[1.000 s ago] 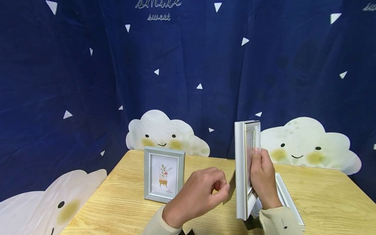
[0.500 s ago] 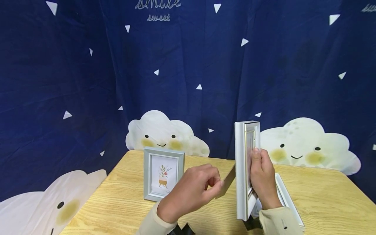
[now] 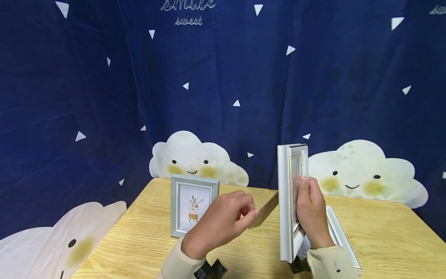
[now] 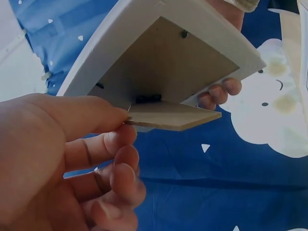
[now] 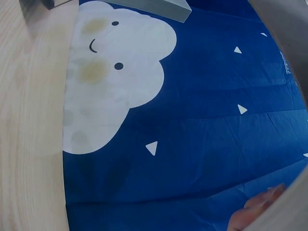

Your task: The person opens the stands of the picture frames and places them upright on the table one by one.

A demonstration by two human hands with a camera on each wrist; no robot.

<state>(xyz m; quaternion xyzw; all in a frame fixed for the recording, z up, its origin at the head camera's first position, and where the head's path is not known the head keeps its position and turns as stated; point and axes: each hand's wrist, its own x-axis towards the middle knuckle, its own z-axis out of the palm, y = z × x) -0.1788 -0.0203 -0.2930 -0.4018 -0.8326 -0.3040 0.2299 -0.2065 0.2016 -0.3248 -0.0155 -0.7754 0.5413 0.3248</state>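
In the head view a white picture frame (image 3: 285, 201) with a gold inner line stands on edge, its front turned to the right. My right hand (image 3: 311, 209) grips it by the side, thumb on the front; in the left wrist view its fingertips (image 4: 221, 93) curl round onto the back. My left hand (image 3: 223, 221) pinches the free end of the brown stand flap (image 4: 175, 117) between thumb and index finger. The flap sticks out at an angle from the brown backing board (image 4: 168, 60). Small dark fasteners show on that board.
A grey-blue picture frame (image 3: 174, 209) with a plant print stands upright at the left of the wooden table (image 3: 383, 232). Another white frame (image 3: 343, 242) lies on the table behind my right wrist. A blue cloud-print curtain (image 3: 223, 77) hangs behind.
My left hand has moved left and slightly up, swinging the stand flap out from the frame's back. The right hand and the white picture frame have stayed nearly still.
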